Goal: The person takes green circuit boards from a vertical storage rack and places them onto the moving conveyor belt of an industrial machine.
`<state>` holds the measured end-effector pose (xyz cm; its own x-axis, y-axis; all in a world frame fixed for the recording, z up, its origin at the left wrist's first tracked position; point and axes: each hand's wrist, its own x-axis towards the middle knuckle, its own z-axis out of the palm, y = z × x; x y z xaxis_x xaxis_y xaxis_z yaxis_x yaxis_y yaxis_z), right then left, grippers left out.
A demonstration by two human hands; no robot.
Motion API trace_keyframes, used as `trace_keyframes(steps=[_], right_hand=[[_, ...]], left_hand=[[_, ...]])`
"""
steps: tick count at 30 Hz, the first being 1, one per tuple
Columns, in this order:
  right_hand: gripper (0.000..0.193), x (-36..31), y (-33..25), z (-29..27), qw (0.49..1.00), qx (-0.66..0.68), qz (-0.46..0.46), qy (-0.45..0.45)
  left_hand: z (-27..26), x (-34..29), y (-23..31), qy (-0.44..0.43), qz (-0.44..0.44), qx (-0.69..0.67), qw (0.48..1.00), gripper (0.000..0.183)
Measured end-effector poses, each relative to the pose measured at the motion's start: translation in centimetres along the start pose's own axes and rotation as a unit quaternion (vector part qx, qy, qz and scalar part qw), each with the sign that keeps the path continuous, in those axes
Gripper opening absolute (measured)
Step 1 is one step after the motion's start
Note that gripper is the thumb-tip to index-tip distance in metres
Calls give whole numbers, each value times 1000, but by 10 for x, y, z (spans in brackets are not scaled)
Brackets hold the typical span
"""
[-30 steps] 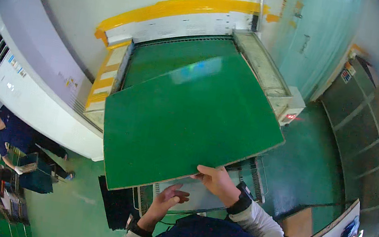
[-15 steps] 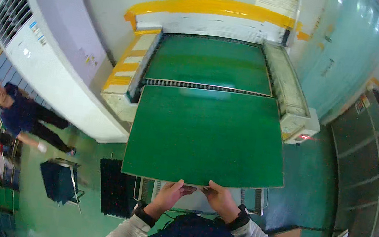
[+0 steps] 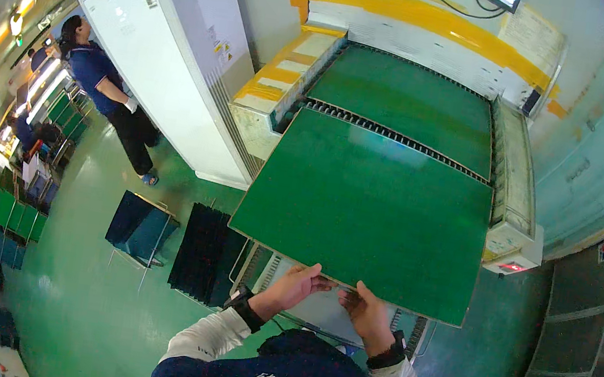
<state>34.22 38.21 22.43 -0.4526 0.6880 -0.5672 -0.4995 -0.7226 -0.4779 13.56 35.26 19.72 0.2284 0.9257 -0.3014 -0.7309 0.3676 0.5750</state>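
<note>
A large flat green board [image 3: 376, 207] slopes away from me, its far end at the roller strip of a conveyor machine. My left hand [image 3: 293, 288] grips the middle of the board's near edge, thumb on top and fingers underneath. Close by on the same edge, my right hand [image 3: 368, 313] holds it in a like way, with its fingers partly hidden beneath. Another green board [image 3: 415, 100] lies farther in on the conveyor, beyond a narrow gap of dark rollers [image 3: 401, 139]. Both wrists wear dark bands.
Pale side rails flank the conveyor, the left rail [image 3: 288, 71] yellow-taped, the right rail [image 3: 516, 172] bare. A tall white air conditioner [image 3: 182, 56] stands left. Below the board is a metal rack [image 3: 330, 317]. Black racks [image 3: 204, 252] stand on the floor. Another person [image 3: 111, 88] is at far left.
My view has turned, so the machine and board appear farther right and tilted. Both hands stay on the board's near edge. The other person is now upright beside the air conditioner.
</note>
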Motion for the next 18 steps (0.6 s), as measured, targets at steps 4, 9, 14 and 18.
trace_keyframes(steps=[4,9,14,18], right_hand=[[20,3,-4,1,1000,-13,-13,-8],[29,-1,-13,12,998,-47,-16,-35],[26,-3,-3,-15,986,-160,-39,-17],[25,6,-5,-46,823,-528,-200,55]], left_hand=[[9,5,3,17,24,-26,999,29],[14,10,7,18,35,-34,999,28],[24,15,15,20,35,-56,998,28],[23,23,20,-2,45,-47,998,29]])
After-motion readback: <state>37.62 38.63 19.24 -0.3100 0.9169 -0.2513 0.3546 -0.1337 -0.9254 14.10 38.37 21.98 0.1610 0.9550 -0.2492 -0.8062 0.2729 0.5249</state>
